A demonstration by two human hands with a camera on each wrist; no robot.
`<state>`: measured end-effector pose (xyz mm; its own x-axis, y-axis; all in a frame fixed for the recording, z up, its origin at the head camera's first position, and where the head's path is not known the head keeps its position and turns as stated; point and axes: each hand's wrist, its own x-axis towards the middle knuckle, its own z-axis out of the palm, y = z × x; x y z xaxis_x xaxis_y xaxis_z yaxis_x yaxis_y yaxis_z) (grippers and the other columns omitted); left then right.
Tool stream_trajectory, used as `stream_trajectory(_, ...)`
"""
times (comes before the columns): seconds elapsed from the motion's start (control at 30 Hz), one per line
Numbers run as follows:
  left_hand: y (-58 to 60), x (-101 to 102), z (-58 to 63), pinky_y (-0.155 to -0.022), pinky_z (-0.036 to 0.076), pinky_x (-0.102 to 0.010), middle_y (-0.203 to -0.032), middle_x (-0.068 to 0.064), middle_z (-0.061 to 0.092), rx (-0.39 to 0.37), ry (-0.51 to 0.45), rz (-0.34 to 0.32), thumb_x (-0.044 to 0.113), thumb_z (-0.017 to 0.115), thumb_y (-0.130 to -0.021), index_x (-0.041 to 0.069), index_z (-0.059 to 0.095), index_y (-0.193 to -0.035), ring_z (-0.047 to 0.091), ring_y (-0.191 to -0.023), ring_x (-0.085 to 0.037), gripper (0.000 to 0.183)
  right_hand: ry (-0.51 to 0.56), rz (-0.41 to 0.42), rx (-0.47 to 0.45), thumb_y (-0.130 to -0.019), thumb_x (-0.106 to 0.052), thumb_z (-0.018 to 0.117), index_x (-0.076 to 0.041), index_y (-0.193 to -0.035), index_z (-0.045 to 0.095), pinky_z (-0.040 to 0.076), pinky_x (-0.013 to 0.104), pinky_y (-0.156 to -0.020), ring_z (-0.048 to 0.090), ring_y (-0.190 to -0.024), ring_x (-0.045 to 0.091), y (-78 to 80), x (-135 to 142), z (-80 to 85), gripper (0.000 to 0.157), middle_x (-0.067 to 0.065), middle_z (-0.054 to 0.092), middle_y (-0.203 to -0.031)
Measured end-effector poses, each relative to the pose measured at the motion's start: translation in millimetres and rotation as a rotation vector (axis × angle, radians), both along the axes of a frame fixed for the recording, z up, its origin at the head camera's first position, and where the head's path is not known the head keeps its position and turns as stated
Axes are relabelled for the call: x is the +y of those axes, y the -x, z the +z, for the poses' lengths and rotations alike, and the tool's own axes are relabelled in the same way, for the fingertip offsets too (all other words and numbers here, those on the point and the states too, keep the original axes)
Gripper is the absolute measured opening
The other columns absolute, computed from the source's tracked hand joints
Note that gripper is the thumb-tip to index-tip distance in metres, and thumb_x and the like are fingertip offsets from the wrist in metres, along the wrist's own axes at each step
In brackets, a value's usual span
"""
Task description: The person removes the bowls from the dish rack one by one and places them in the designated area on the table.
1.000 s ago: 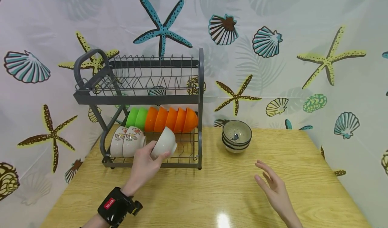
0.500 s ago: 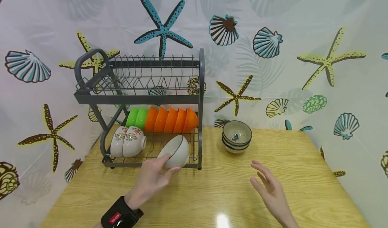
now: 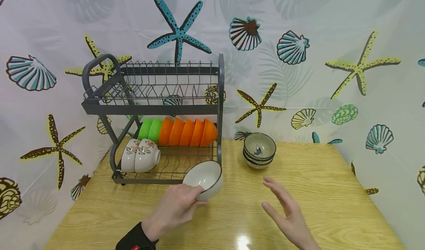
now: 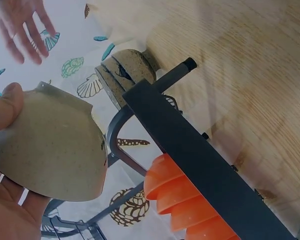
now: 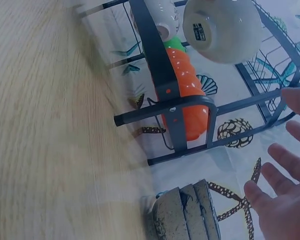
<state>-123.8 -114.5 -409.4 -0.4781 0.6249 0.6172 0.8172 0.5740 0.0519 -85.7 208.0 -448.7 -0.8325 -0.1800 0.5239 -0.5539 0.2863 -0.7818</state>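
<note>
My left hand [image 3: 177, 205] grips a white bowl [image 3: 212, 185] by its near side, thumb and fingers pinching the wall. The bowl has a dark rim and is tilted, its inside facing up and left in the head view. It is off the table, in front of the dish rack's right front corner. In the left wrist view the bowl's outside [image 4: 50, 145] fills the left part. To the right, my right hand [image 3: 289, 215] hovers over the table with fingers spread, holding nothing. In the right wrist view its fingers [image 5: 285, 165] are apart from the bowl.
A two-tier dark dish rack [image 3: 151, 109] stands at the left. Its lower tier holds orange bowls [image 3: 187, 132], green bowls [image 3: 149, 130] and two flowered white bowls [image 3: 146, 157]. Speckled bowls [image 3: 260, 146] are stacked right of the rack on the wooden table [image 3: 318, 183].
The left hand has brought the white bowl out of the lower tier, forward and to the right, tipping its opening upward. The right hand has drifted slightly left.
</note>
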Motion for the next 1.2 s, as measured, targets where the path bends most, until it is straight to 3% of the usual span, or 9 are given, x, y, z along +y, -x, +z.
stream_trajectory(0.1, -2.9, 3.9, -1.4, -0.061, 0.055, -0.019, -0.075, 0.009, 0.073, 0.029, 0.047, -0.030, 0.029, 0.086, -0.076, 0.016, 0.064, -0.092, 0.070, -0.068, -0.005, 0.030, -0.048, 0.036, 0.056, -0.087, 0.015, 0.065, 0.000, -0.142, 0.051, 0.030, 0.009, -0.116, 0.037, -0.147, 0.003, 0.3, -4.6, 2.1, 0.059, 0.012, 0.048, -0.154)
stream_trajectory(0.33, -8.6, 14.0, -3.0, -0.063, 0.051, -0.014, -0.072, 0.014, 0.068, 0.129, 0.158, -0.091, 0.035, 0.084, -0.079, 0.020, 0.062, -0.085, 0.062, -0.064, -0.002, 0.027, -0.172, 0.103, 0.278, -0.078, 0.006, 0.078, -0.001, -0.140, 0.054, 0.028, 0.015, -0.121, 0.038, -0.150, 0.017, 3.1, -20.2, 7.7, 0.067, 0.017, 0.051, -0.150)
stream_trajectory(0.6, -12.1, 22.9, -2.1, -0.071, 0.054, -0.015, -0.076, 0.019, 0.070, 0.184, 0.228, -0.166, 0.041, 0.078, -0.083, 0.023, 0.065, -0.087, 0.063, -0.069, 0.001, 0.021, -0.230, 0.209, 0.476, -0.091, -0.020, 0.075, 0.006, -0.133, 0.058, 0.028, 0.022, -0.125, 0.039, -0.148, 0.027, 8.7, -32.8, 11.6, 0.053, 0.021, 0.054, -0.143)
stream_trajectory(0.8, -12.6, 26.0, -4.0, -0.082, 0.055, -0.017, -0.077, 0.019, 0.070, 0.204, 0.243, -0.209, 0.041, 0.076, -0.084, 0.024, 0.064, -0.089, 0.062, -0.072, 0.001, 0.021, -0.297, 0.255, 0.560, -0.090, -0.024, 0.077, 0.001, -0.126, 0.064, 0.023, 0.030, -0.129, 0.044, -0.144, 0.028, 12.5, -39.6, 12.5, 0.046, 0.016, 0.062, -0.130)
stream_trajectory(1.07, -11.4, 28.2, -5.3, -0.094, 0.055, -0.021, -0.080, 0.020, 0.072, 0.220, 0.276, -0.211, 0.042, 0.073, -0.088, 0.026, 0.063, -0.087, 0.066, -0.081, -0.001, 0.019, -0.352, 0.278, 0.755, -0.097, -0.025, 0.067, -0.007, -0.101, 0.070, 0.023, 0.041, -0.129, 0.064, -0.113, 0.027, 17.8, -47.1, 12.0, 0.019, -0.001, 0.071, -0.100)
stream_trajectory(1.2, -11.0, 28.0, -6.3, -0.098, 0.054, -0.023, -0.081, 0.019, 0.072, 0.190, 0.289, -0.209, 0.041, 0.074, -0.087, 0.026, 0.064, -0.087, 0.065, -0.085, -0.002, 0.017, -0.380, 0.285, 0.801, -0.099, -0.021, 0.064, -0.010, -0.093, 0.069, 0.039, 0.037, -0.119, 0.066, -0.095, 0.018, 18.2, -48.8, 12.0, 0.014, -0.005, 0.070, -0.090)
